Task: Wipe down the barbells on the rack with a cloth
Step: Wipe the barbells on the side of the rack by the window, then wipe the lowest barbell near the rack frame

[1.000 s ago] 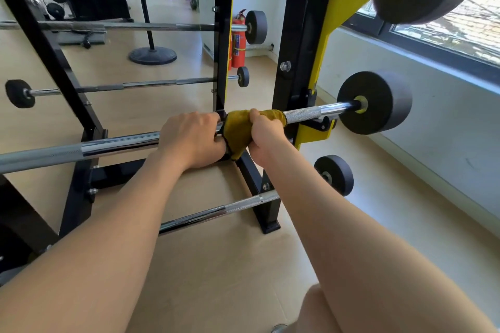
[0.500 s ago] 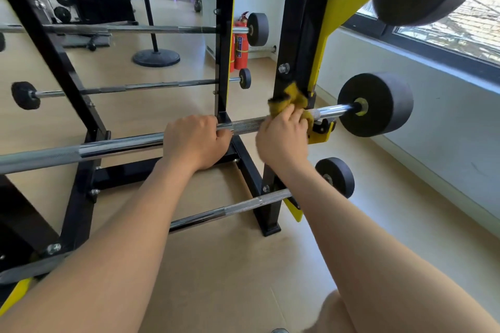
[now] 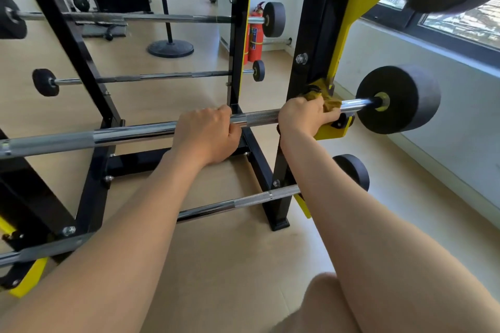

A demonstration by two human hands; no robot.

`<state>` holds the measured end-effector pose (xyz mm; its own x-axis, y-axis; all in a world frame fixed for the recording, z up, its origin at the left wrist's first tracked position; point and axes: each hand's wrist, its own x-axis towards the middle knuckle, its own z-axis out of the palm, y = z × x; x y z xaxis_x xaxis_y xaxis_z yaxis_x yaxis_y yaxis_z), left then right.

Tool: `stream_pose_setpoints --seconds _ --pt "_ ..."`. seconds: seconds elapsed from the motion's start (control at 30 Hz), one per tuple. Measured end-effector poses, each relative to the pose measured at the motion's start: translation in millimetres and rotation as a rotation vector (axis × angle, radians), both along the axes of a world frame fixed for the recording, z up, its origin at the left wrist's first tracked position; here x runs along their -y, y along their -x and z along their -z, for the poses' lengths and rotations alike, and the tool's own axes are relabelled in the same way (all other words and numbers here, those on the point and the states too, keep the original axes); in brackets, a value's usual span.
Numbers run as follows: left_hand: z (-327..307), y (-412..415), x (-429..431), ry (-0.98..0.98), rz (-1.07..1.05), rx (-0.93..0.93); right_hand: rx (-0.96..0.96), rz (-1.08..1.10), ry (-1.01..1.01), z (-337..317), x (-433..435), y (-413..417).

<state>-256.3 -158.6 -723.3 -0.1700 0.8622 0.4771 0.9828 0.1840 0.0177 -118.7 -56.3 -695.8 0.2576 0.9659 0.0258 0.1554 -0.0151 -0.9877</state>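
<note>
both hands grip one bar at mid-frame. left hand (image 3: 207, 135) is curled over the shaft from above, steadying it. right hand (image 3: 305, 116) is curled round a mustard-yellow cloth (image 3: 328, 103) wrapped on the same shaft, right of centre.

rack (image 3: 311, 35), black with yellow brackets, fills the upper and left frame; its near upright rises just behind the right hand. barbell (image 3: 121, 136) being wiped runs from the left edge to a black end weight (image 3: 397, 98) at centre right. a lower barbell (image 3: 238, 203) crosses beneath the forearms, and more bars sit on farther tiers at upper left.

a second ago the cloth sat against the left hand near centre. it has since slid right along the shaft and now bunches at the upright, above the yellow cradle (image 3: 335, 131). the left hand has not moved. the stretch between the hands looks covered. the long run left of the left hand, and the other bars, probably remain.

room is tight on the right: the upright touches the cloth from behind, the cradle sits just below, and only a short bright sleeve separates the cloth from the end weight. fabric could snag there. leftward the shaft is open up to the left hand.
</note>
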Motion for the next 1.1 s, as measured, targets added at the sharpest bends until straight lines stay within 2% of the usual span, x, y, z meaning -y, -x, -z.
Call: stream_pose_setpoints --seconds 0.1,0.33,0.47,0.5,0.57,0.63,0.7,0.77,0.83,0.9,0.97,1.03,1.1 --pt "3 -3 1 -0.022 0.005 -0.006 -0.126 -0.062 0.075 -3 27 5" --pt "4 -10 -1 -0.224 0.009 0.120 0.139 -0.532 -0.056 23 59 -22" --pt "3 -11 3 -0.237 0.037 0.196 0.343 -0.909 0.061 33 72 -29" --pt "3 -11 5 -0.235 0.042 0.181 0.301 -0.963 0.100 34 74 -28" --pt "3 -13 8 -0.254 0.070 0.173 0.099 -1.002 0.185 33 74 -25" --pt "4 -14 12 -0.310 0.114 0.267 0.012 -0.975 0.232 34 69 -23" --pt "13 -16 21 -0.399 0.192 0.369 0.198 -0.936 0.142 39 61 -23" --pt "33 -21 37 -0.459 0.227 0.249 0.421 -0.965 0.099 46 53 -22" --pt "63 -23 51 -0.392 0.226 0.160 0.584 -1.011 0.114 50 48 -18" --pt "90 -21 59 -0.207 0.096 0.312 0.636 -1.046 0.121 50 45 -9" --pt "111 -14 62 -0.028 -0.038 0.558 0.585 -1.083 0.172 52 41 2" --pt "119 -5 66 0.016 -0.016 0.880 0.603 -1.125 0.217 56 39 13" --pt "120 2 70 0.050 0.063 1.109 0.736 -1.154 0.183 61 37 23"
